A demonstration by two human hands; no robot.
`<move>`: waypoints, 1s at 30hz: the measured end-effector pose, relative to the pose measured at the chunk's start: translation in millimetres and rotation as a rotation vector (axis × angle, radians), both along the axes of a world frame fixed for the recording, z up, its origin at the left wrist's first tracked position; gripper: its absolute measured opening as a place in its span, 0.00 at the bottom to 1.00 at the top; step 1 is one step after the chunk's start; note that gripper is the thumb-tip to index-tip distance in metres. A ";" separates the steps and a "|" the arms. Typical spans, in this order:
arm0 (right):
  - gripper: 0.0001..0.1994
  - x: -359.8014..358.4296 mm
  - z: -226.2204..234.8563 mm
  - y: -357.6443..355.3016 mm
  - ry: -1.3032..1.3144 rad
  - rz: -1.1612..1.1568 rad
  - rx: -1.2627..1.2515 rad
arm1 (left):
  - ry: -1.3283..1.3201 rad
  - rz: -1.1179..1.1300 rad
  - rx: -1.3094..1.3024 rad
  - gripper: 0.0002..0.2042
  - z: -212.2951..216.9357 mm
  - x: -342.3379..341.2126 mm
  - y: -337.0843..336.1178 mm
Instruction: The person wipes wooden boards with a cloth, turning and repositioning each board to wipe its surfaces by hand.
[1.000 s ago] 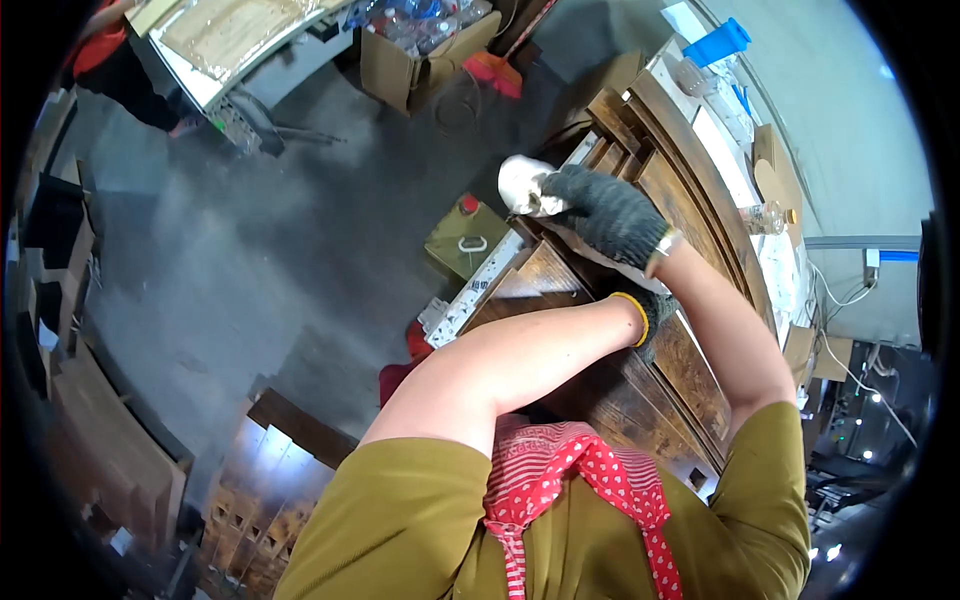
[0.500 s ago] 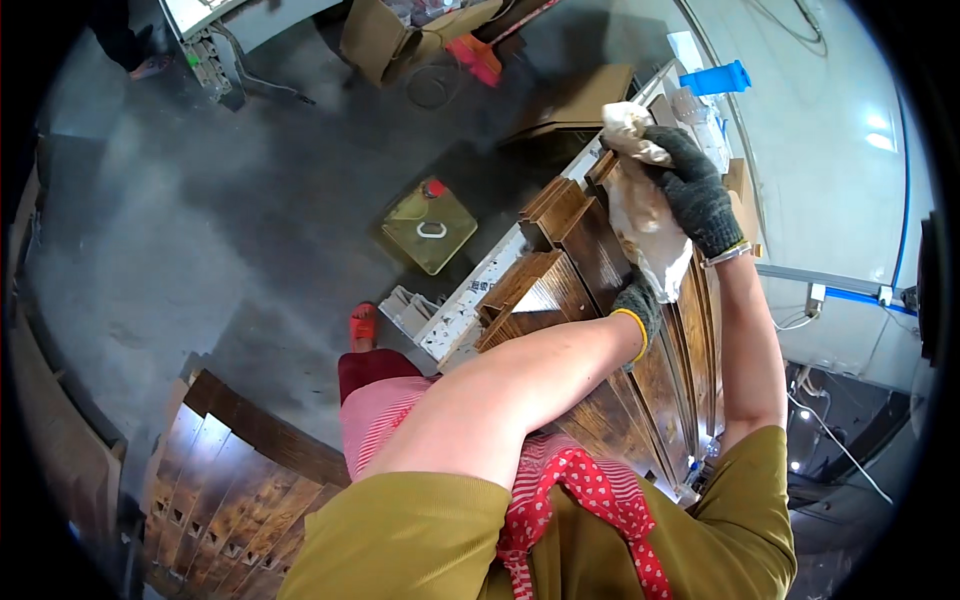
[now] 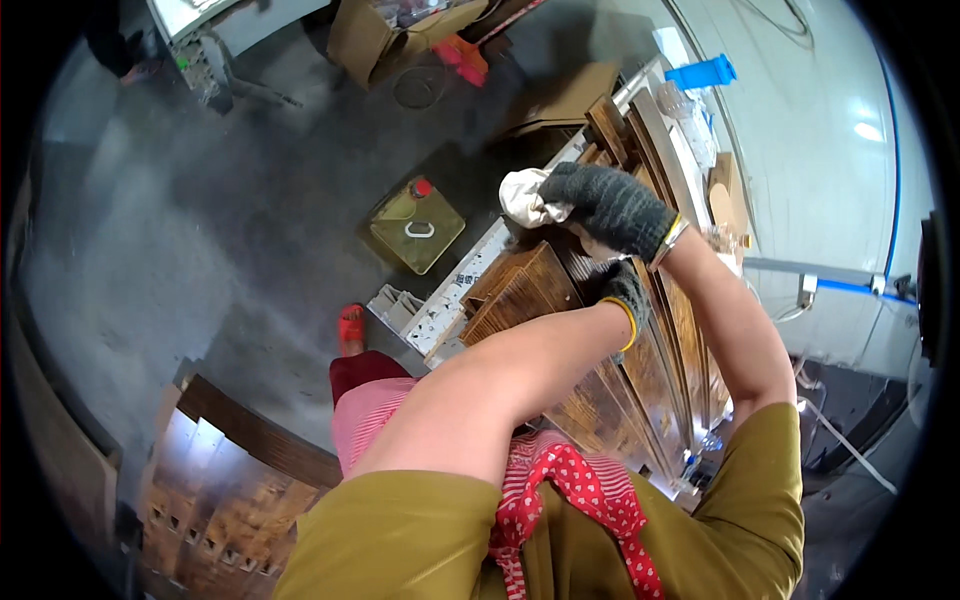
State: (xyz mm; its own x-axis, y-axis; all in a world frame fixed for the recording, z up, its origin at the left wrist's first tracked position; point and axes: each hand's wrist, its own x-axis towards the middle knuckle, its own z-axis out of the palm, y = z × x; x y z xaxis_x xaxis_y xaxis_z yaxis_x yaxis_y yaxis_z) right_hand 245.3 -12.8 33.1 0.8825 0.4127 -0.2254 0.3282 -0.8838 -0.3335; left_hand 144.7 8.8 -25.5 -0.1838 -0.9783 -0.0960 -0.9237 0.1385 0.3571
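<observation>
My right hand [image 3: 608, 205], in a dark grey knit glove, grips a crumpled white cloth [image 3: 525, 197] and presses it against the far end of a carved dark wooden panel [image 3: 525, 290]. My left hand [image 3: 626, 296], gloved the same with a yellow cuff, rests on the wood panels just below the right hand, and its palm side is hidden. The panels [image 3: 640, 370] lie stacked on a work surface that runs from the top right down toward me.
A yellow-green plastic canister with a red cap [image 3: 416, 224] stands on the grey concrete floor. A white ruler-like bar [image 3: 462, 290] edges the bench. More wooden panels [image 3: 225, 470] lie at lower left. Cardboard boxes [image 3: 370, 30] sit at the top. A red sandal [image 3: 351, 325] shows below.
My right hand with the cloth has slid along the panel, first away toward the far end, then back nearer. The view has shifted, and my left hand stays on the wood.
</observation>
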 end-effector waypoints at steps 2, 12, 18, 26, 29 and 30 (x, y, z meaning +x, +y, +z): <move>0.13 4.8 10.5 -26.8 0.022 -0.132 -0.283 | -0.034 -0.013 -0.004 0.49 3.3 1.0 3.3; 0.17 -226.9 90.9 -88.0 -0.436 -0.886 -0.357 | 0.149 0.004 -0.208 0.32 0.0 15.9 10.5; 0.13 -317.4 -28.4 -48.3 -0.390 -0.837 -0.244 | 0.048 -0.036 -0.036 0.43 28.4 -3.6 -1.6; 0.08 -534.8 -35.5 -151.9 -0.340 -1.320 -0.319 | -0.063 -0.099 -0.094 0.46 16.1 -2.8 -1.5; 0.06 -557.4 -55.8 -165.8 -0.391 -1.300 -0.087 | -0.178 -0.117 -0.038 0.48 15.2 0.8 -2.4; 0.06 -563.7 -78.5 -173.1 -0.654 -1.139 -0.069 | -0.200 -0.074 0.038 0.48 25.4 -6.6 -2.7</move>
